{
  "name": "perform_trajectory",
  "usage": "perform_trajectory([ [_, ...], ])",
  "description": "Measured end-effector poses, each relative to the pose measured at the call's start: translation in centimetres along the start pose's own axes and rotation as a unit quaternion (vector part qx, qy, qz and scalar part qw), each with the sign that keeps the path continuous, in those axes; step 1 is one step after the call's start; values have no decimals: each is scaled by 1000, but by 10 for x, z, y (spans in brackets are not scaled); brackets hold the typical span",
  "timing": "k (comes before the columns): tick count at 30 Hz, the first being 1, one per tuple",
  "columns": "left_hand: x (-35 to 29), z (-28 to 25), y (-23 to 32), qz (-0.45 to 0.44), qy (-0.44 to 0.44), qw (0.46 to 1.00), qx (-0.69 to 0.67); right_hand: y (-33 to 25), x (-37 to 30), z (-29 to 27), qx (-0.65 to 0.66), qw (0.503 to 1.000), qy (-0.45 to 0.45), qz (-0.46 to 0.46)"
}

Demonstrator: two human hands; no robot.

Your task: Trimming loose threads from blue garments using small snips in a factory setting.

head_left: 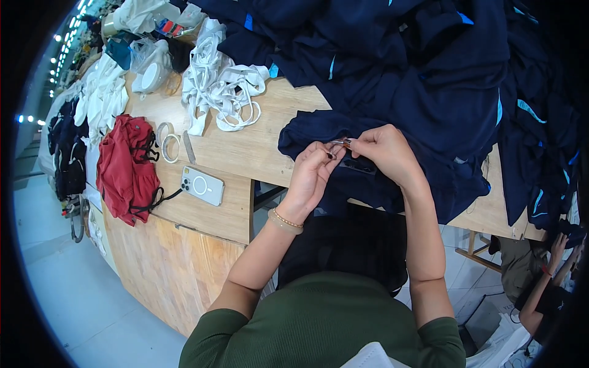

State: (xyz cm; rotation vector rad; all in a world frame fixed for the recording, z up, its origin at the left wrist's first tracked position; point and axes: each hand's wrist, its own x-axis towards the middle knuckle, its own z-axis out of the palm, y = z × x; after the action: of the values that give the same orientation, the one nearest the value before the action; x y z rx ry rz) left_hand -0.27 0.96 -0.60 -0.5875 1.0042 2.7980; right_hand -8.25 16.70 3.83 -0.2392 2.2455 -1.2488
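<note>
My left hand is closed in a pinch, fingertips meeting my right hand's over dark navy cloth. My right hand also pinches, with thumb and forefinger on a small, thin, shiny metal-looking piece. Its exact kind is too small to make out. Whatever lies between my left fingertips is mostly hidden. Beneath both hands lies a bunched navy garment, its folds reaching over the table's near edge. A dark, flat patch shows on or in the cloth just below my right fingers.
A large heap of navy garments with bright blue bits covers the far side. To the left lie white straps, tape rolls, a phone and red cloth on the wooden table. Another person's arm shows at lower right.
</note>
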Motion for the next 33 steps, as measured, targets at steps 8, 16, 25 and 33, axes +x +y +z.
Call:
perform_trajectory([
  [8,-18,11,17,5,-19,998,59,7,-1,-7,22,1000,7,-20],
  [16,-53,-42,92,95,84,901,415,-6,-9,-21,141,988,64,-17],
  [25,-5,-28,71,363,154,718,573,-15,-6,-2,113,979,118,-122],
  [33,3,-30,64,305,174,825,443,-26,-2,16,90,982,100,-134],
])
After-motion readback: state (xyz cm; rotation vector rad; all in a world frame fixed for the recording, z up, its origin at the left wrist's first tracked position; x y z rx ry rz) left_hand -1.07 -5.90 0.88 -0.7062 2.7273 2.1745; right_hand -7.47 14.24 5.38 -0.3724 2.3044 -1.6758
